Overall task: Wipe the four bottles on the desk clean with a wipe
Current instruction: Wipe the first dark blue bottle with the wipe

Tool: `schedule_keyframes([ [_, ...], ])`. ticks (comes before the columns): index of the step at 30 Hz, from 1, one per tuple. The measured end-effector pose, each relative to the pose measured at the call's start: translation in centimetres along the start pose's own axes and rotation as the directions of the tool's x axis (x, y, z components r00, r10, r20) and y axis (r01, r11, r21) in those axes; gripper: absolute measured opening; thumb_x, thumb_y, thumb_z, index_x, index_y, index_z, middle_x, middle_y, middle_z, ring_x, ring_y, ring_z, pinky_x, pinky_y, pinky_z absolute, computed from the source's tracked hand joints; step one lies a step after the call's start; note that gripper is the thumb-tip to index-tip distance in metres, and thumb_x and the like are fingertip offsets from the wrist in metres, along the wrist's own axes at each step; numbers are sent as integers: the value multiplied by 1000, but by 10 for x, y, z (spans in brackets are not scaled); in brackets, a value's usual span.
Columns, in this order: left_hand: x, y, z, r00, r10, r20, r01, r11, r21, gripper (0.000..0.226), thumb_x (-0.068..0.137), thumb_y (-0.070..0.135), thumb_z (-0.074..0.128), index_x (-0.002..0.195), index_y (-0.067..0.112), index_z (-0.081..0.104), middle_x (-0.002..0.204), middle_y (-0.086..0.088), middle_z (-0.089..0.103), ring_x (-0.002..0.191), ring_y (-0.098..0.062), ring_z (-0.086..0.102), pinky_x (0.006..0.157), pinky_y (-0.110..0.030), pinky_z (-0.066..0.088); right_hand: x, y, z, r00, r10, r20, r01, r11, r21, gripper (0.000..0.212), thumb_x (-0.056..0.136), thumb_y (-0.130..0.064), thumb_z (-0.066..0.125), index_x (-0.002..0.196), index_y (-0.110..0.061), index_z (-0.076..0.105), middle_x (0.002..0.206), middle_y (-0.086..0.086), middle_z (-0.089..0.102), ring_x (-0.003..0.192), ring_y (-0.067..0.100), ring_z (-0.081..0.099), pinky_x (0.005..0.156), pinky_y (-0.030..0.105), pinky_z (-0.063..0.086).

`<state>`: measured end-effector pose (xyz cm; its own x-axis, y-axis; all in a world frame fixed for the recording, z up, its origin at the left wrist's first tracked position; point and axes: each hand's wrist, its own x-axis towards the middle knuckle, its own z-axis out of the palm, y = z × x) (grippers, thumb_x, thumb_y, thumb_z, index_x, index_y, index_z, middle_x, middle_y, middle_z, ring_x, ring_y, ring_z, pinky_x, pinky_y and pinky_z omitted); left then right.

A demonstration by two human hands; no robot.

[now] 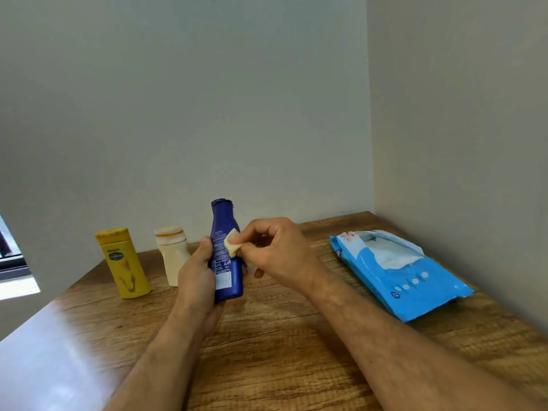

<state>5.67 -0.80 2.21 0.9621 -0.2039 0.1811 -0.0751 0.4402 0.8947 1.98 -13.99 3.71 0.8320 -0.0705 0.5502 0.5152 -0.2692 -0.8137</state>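
My left hand (197, 277) grips a dark blue bottle (226, 232) upright above the wooden desk (281, 345), fingers wrapped round its lower body. My right hand (275, 250) pinches a small, yellowish folded wipe (232, 246) against the bottle's right side. A yellow bottle (123, 262) stands at the left on the desk. Beside it stands a cream bottle (173, 253), partly behind my left hand. No other bottle shows in this frame.
A blue pack of wet wipes (415, 286) lies at the right of the desk, its flap open with a white wipe sticking out. Walls close the desk in behind and on the right. A window edge (12, 262) shows at far left.
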Motion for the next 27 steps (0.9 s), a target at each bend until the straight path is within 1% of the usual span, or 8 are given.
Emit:
schedule_keyframes([
  [2, 2, 2, -1, 1000, -11, 0, 11, 999, -42, 36, 106, 37, 40, 105, 13, 67, 82, -5, 77, 72, -17, 72, 75, -37, 57, -2, 1, 2, 991, 55, 123, -53, 998, -22, 7, 84, -9, 75, 88, -15, 77, 86, 4, 74, 62, 10, 65, 54, 24, 55],
  [5, 2, 2, -1, 1000, -18, 0, 18, 999, -33, 36, 104, 38, 43, 107, 11, 66, 85, -7, 76, 74, -19, 72, 72, -37, 59, -1, 4, 1, 972, 107, 208, -98, 994, -53, 5, 83, -13, 77, 89, -13, 76, 90, 8, 74, 68, 24, 66, 54, 26, 57],
  [10, -1, -1, 4, 1000, 2, 18, -3, 1000, 24, 30, 105, 33, 43, 104, 14, 65, 74, -2, 75, 66, -13, 69, 69, -32, 54, 3, 2, 4, 996, 87, -34, -89, 994, -57, 12, 86, -25, 76, 96, -18, 76, 86, -8, 70, 67, 5, 65, 52, 15, 51],
  [14, -1, -3, 3, 1000, -13, 18, 12, 999, 40, 28, 105, 35, 45, 107, 15, 64, 72, -1, 74, 67, -14, 67, 63, -29, 53, 7, 1, -1, 988, 59, -144, -62, 998, -14, 11, 89, -23, 73, 98, -21, 76, 85, -2, 71, 63, 6, 64, 52, 25, 56],
  [18, 3, -3, 0, 1000, -9, -12, 9, 999, -37, 32, 105, 36, 42, 105, 13, 65, 73, -3, 74, 62, -13, 69, 54, -25, 57, 2, -1, -3, 987, 135, 88, -134, 991, -26, 15, 86, -19, 76, 100, -15, 76, 89, 6, 73, 62, 12, 65, 51, 26, 56],
  [22, 5, 0, -2, 997, 28, -78, -34, 996, -79, 31, 105, 37, 44, 101, 12, 64, 79, -5, 74, 70, -18, 70, 64, -34, 58, 1, -1, 0, 938, 200, 283, -190, 980, -63, 13, 85, -11, 76, 98, -10, 75, 96, 17, 73, 65, 23, 64, 53, 27, 56],
  [25, 5, 0, -1, 993, 36, -109, -44, 997, -66, 30, 104, 37, 46, 102, 13, 64, 85, -7, 72, 78, -22, 69, 76, -41, 55, 0, 0, -2, 919, 221, 328, -212, 975, -63, 13, 84, -8, 76, 97, -6, 76, 97, 18, 72, 61, 18, 62, 52, 28, 55],
  [27, 5, 0, -1, 994, 28, -105, -35, 997, -63, 33, 104, 38, 45, 107, 12, 64, 91, -10, 73, 82, -23, 69, 79, -42, 55, 0, 0, -1, 939, 199, 280, -194, 980, -46, 15, 84, -12, 77, 98, -8, 76, 92, 15, 73, 59, 17, 62, 50, 26, 54],
])
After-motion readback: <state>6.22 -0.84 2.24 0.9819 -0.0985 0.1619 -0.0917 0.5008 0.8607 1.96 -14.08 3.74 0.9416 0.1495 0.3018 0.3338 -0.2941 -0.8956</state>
